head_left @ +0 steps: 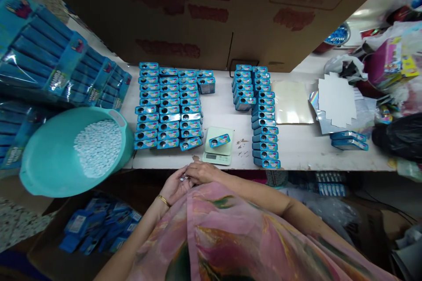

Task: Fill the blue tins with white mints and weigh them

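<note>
My left hand, with a gold bangle at the wrist, is turned palm up and cupped in front of the table edge. A few small pale candies show in its palm. Over its fingertips bends my right hand, fingers curled; whatever is under them is hidden. Just beyond the hands stands a pale kitchen scale, and on its plate lies one blue tin at a slant. To the left, a turquoise tub holds a heap of similar pale candies.
Rows of blue tins stand left of the scale, more tins to its right. A large cardboard box closes off the back. Plastic sheets and white card lie at right. Below left, a carton holds blue tins.
</note>
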The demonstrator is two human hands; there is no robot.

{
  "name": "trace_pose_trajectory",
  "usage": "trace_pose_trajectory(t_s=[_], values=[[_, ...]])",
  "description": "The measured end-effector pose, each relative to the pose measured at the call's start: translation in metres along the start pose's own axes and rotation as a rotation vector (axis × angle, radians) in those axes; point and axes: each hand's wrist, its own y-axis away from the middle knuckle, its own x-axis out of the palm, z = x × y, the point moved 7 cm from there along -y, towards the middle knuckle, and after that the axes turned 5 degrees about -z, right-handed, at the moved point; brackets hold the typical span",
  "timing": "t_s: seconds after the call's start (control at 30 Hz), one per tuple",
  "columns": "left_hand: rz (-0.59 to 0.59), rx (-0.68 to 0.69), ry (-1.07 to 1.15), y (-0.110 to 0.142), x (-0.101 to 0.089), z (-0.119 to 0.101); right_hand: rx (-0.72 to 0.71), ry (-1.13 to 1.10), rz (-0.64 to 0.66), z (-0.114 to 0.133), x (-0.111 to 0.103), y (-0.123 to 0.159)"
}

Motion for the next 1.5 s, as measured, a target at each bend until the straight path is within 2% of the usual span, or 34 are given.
trace_pose_trajectory(t_s=[0.1,0.27,0.33,0.4,0.63,0.8,0.87,0.93,1.03,1.13,1.2,1.3,1.4,1.5], values=[[0.007,0.023,-0.003,-0.006,-0.004,-0.002,0.007,-0.052,-0.097,-0.005,-0.016,0.004],[0.055,0.094,-0.025,-0.013,-0.01,-0.008,0.219,-0.158,-0.47,-0.047,-0.079,0.031],[0.057,0.105,-0.015,-0.013,-0.012,-0.01,0.329,-0.17,-0.524,-0.068,-0.096,0.043],[0.058,0.116,0.003,-0.013,-0.012,-0.012,0.4,-0.153,-0.522,-0.083,-0.101,0.049],[0.07,0.136,0.028,-0.014,-0.012,-0.013,0.421,-0.072,-0.469,-0.098,-0.09,0.043],[0.064,0.128,0.046,-0.012,-0.011,-0.013,0.407,-0.099,-0.496,-0.092,-0.096,0.045],[0.086,0.121,0.056,-0.012,-0.008,-0.013,0.378,-0.076,-0.493,-0.076,-0.095,0.042],[0.116,0.124,0.073,-0.011,-0.003,-0.014,0.263,-0.048,-0.405,-0.048,-0.083,0.031],[0.144,0.101,0.081,-0.01,0.002,-0.013,0.02,0.047,-0.176,0.001,-0.047,0.009],[0.155,0.087,0.058,-0.007,0.001,-0.011,-0.089,0.199,-0.013,0.021,-0.014,-0.008],[0.146,0.096,0.054,-0.004,-0.002,-0.011,-0.115,0.229,0.052,0.022,0.001,-0.013],[0.114,0.075,0.038,-0.001,-0.009,-0.008,-0.102,0.202,0.082,0.016,0.01,-0.014],[0.116,0.085,0.02,0.001,-0.008,-0.007,-0.056,0.185,0.079,0.011,0.01,-0.012],[0.164,0.086,0.003,0.003,0.0,-0.007,-0.063,0.129,0.051,0.009,-0.001,-0.008]])
